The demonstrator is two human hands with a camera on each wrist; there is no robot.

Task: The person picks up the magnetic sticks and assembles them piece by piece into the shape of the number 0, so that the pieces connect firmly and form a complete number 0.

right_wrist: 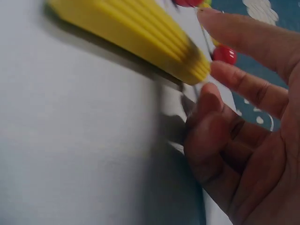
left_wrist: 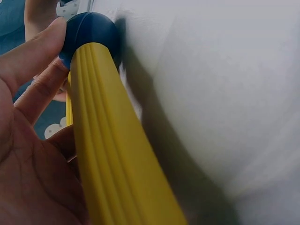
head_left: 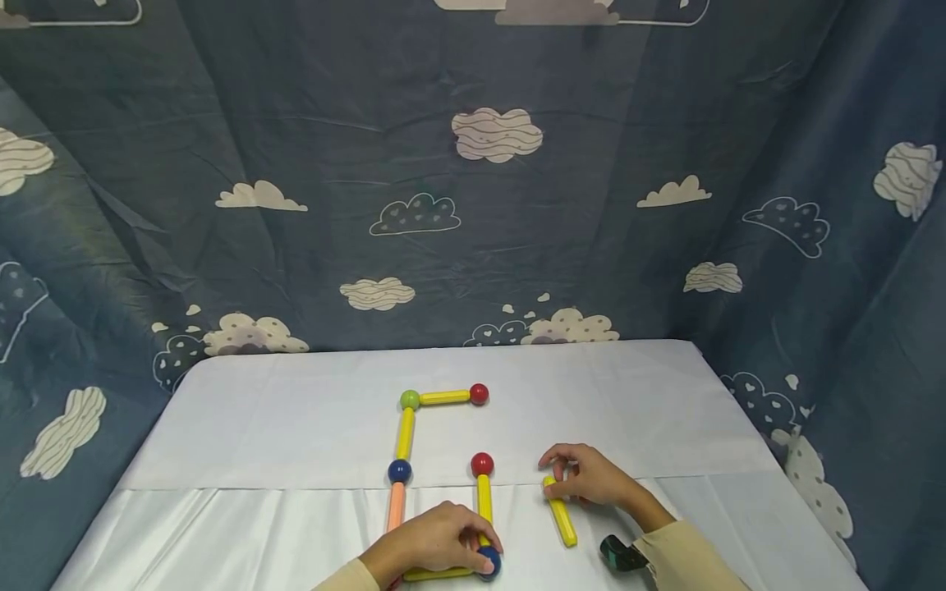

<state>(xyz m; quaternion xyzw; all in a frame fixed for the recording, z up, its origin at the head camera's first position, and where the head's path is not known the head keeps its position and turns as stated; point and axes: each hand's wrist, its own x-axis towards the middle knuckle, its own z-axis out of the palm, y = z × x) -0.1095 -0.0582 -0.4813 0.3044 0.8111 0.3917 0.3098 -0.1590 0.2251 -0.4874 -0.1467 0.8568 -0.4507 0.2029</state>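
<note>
Magnetic sticks and balls form a connected figure on the white cloth. My left hand (head_left: 436, 538) pinches a dark blue ball (left_wrist: 91, 30) between thumb and fingers at the figure's near right corner. A yellow stick (left_wrist: 112, 136) runs from that ball back under the palm, and another yellow stick (head_left: 484, 497) leads away from it to a red ball (head_left: 482, 465). To the right, a loose yellow stick (head_left: 562, 515) lies by my right hand (head_left: 594, 476). That hand's fingertips (right_wrist: 220, 70) are at the stick's far end, spread rather than closed round it.
Further along the figure are an orange stick (head_left: 396, 505), a blue ball (head_left: 399, 470), a yellow stick (head_left: 405, 433), a green ball (head_left: 410, 400), and a yellow stick (head_left: 445, 397) ending in a red ball (head_left: 479, 394). A cloud-patterned curtain (head_left: 576, 246) surrounds the table.
</note>
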